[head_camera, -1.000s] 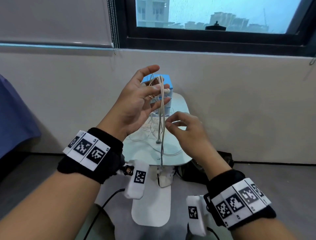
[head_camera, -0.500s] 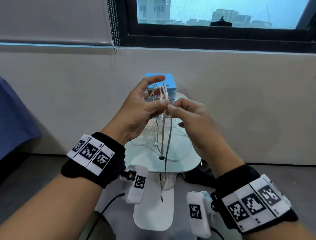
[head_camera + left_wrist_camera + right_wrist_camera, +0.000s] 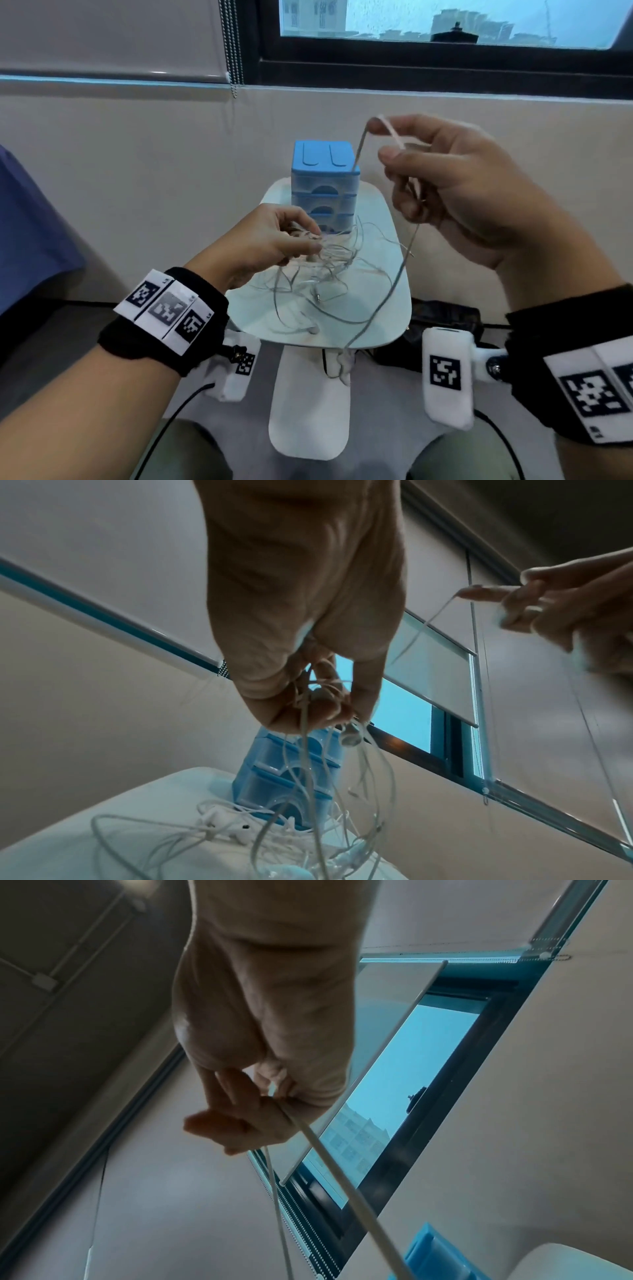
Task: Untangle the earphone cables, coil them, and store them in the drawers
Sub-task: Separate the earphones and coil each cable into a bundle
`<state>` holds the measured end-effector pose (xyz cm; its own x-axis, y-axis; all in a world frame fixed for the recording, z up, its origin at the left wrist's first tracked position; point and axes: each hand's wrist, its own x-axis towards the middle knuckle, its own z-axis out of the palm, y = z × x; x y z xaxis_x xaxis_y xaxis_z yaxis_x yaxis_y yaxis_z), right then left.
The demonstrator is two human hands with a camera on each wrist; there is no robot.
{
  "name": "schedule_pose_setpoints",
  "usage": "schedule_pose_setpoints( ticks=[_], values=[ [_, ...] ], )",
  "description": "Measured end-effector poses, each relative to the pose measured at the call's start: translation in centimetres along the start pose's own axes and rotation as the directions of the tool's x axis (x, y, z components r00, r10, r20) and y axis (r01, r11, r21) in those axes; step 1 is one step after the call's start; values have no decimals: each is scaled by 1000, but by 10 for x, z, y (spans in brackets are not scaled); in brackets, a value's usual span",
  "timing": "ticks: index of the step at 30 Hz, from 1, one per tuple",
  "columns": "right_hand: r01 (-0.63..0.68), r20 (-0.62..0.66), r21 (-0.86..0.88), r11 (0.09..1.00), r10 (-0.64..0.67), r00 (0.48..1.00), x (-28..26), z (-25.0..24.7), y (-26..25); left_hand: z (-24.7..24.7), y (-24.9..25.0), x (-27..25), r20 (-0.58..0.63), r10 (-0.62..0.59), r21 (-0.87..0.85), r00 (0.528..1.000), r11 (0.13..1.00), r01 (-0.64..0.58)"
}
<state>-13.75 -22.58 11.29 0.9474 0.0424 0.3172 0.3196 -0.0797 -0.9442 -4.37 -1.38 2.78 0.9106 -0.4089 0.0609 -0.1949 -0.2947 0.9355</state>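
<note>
1. Small white table (image 3: 394,212), smooth top with rounded corners
2. Blue plastic drawers (image 3: 323,178) stand upright at its far end, fronts facing near
3. Right hand (image 3: 455,192), raised right, pinches one thin white cable (image 3: 394,291) that runs down and left toward the near table edge
4. Left hand (image 3: 270,240), low, grips the tangled earphones (image 3: 325,270) bunched over the table

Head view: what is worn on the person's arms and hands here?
Both hands, left hand and right hand, are bare, forearms unsleeved. Each wrist carries a black band with white square-code markers. A white camera module bearing a code tag hangs below each wrist, trailing a black cable.
</note>
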Motion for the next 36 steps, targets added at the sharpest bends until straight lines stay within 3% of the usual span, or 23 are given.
schedule_pose_setpoints(
  ticks=[6,8,10,12,16,19,21,23,27,30,36],
  values=[
    [141,55,-67,988,-137,989,-11,-21,-6,-5,-13,11,-147,-16,59,989,998,25],
    [188,-92,-177,966,-207,974,-8,-23,-3,-8,-14,12,-161,-45,49,986,997,54],
    [203,-269,-390,898,-321,908,-2,-27,0,-11,-15,12,-167,-59,61,984,996,70],
    [166,-333,-446,879,-335,882,-1,-33,3,-13,-14,11,-163,-58,49,985,997,67],
    [38,-266,-322,946,-128,955,-12,-45,18,-17,-9,5,-160,-53,-93,986,995,38],
    [-136,-85,-294,946,116,990,-25,-45,42,-17,-7,-1,-139,-63,-203,988,979,34],
    [-290,50,-386,875,334,941,-32,-42,64,-16,-7,-5,-126,-67,-259,990,965,33],
    [-415,99,-437,798,502,859,-36,-35,85,-12,-7,-9,-120,-65,-293,991,956,28],
    [-552,128,-453,700,664,737,-31,-13,117,2,-11,-17,-106,-54,-319,993,948,17],
    [-589,146,-463,662,712,686,-29,-1,134,13,-16,-27,-85,-53,-342,995,940,21],
    [-455,120,-327,828,514,849,-33,7,150,24,-32,-42,-70,-88,-388,994,920,54]
  ],
)
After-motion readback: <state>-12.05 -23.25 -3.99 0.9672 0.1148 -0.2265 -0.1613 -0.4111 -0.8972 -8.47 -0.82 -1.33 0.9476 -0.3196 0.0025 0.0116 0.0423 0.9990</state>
